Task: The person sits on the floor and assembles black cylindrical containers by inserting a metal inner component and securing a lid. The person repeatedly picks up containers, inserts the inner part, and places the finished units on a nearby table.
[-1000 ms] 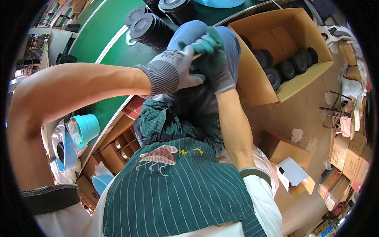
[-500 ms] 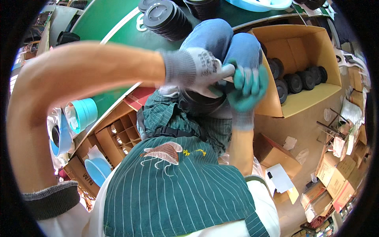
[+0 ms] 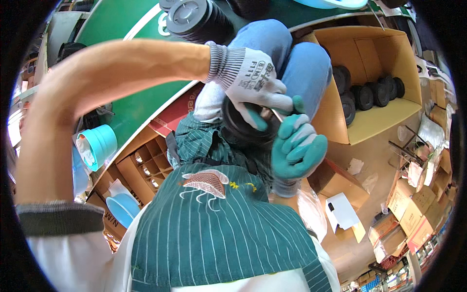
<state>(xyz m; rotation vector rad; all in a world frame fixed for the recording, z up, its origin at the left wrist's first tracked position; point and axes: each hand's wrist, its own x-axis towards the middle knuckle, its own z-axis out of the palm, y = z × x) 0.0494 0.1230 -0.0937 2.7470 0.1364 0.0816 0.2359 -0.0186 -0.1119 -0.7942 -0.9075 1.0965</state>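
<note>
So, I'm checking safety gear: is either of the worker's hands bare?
No, the left hand and the right hand each wear a grey-and-green glove.

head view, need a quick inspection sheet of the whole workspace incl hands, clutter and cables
Surface: green tabletop with stacked black discs.
Job's things: black round part beyond the striped apron; thin light strip between the hands.
Clutter: turquoise bucket, pale blue basin and divided carton at left.
Left hand: gloved, thumb over the round part; grip unclear.
Right hand: gloved, fingers curled near the strip; grip unclear.
Cables: nothing seen clearly.
Surroundings: open cardboard box with black round pieces; stacked cartons far right.
</note>
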